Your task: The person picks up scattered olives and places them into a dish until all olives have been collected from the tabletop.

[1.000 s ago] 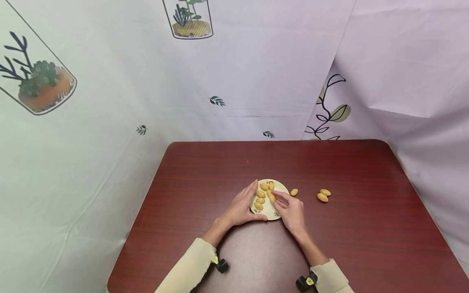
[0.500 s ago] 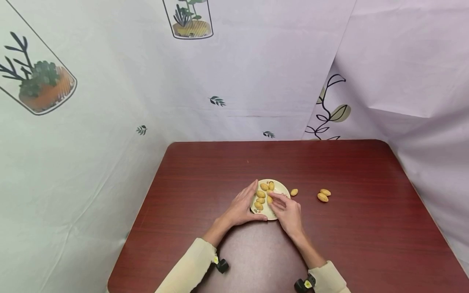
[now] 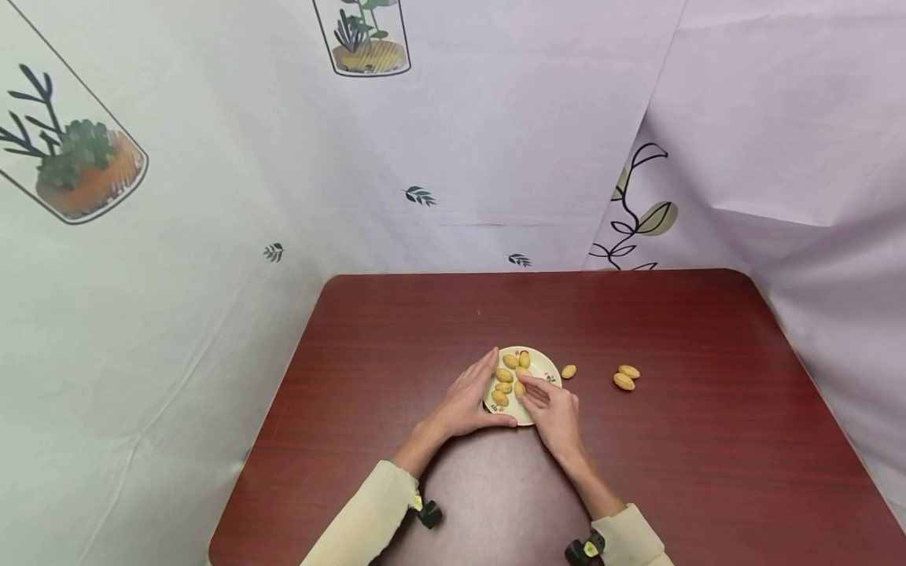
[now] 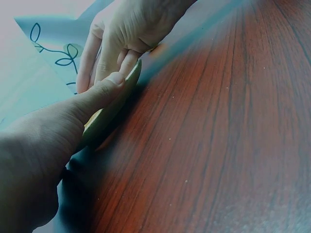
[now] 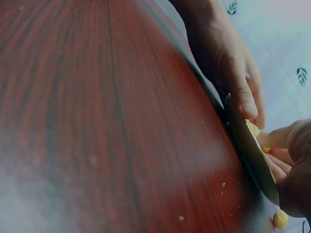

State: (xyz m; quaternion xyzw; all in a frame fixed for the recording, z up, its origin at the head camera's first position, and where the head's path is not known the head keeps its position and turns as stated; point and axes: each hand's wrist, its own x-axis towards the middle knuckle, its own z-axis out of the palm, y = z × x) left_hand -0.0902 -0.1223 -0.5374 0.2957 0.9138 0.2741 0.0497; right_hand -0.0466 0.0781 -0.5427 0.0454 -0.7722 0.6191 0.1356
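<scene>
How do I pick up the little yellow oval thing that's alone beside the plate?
Probably pinch the yellow oval thing across its middle, coming from above and the right. It's longer than wide and lies on the table, with the plate close on its left.

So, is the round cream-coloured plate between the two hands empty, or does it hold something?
Not empty: in the head view, several yellow oval nut-like pieces lie on the plate.
</scene>
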